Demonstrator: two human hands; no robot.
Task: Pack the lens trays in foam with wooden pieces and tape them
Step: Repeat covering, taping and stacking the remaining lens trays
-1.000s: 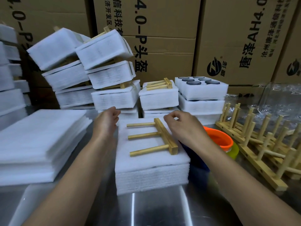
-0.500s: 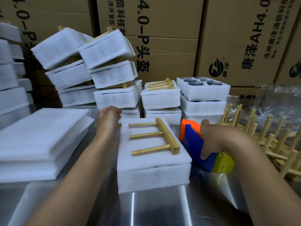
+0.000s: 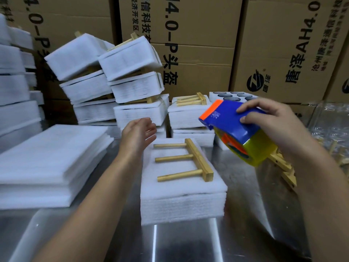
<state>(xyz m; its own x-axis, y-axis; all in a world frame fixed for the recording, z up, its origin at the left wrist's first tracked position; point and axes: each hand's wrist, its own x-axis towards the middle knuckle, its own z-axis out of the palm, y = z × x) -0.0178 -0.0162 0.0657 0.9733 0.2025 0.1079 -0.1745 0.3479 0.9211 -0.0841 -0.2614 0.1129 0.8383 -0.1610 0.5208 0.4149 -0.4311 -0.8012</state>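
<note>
A white foam pack (image 3: 182, 201) lies in the middle of the steel table, with a three-pronged wooden piece (image 3: 190, 160) on top. My right hand (image 3: 273, 121) grips a blue and orange tape dispenser (image 3: 232, 127) with a yellowish tape roll, held in the air right of the pack. My left hand (image 3: 138, 136) hovers just past the pack's far left corner, fingers relaxed and apart, holding nothing. An uncovered lens tray (image 3: 234, 96) with dark round lenses sits behind the dispenser.
Loose foam sheets (image 3: 49, 163) are stacked at the left. Finished foam packs (image 3: 132, 76) are piled leaning at the back, before cardboard boxes (image 3: 198, 38). More wooden pieces (image 3: 283, 165) lie at the right, partly behind my right arm.
My right hand has lifted the tape dispenser off the table and carried it up and left, toward the pack. My left hand has come off the foam's corner and opened.
</note>
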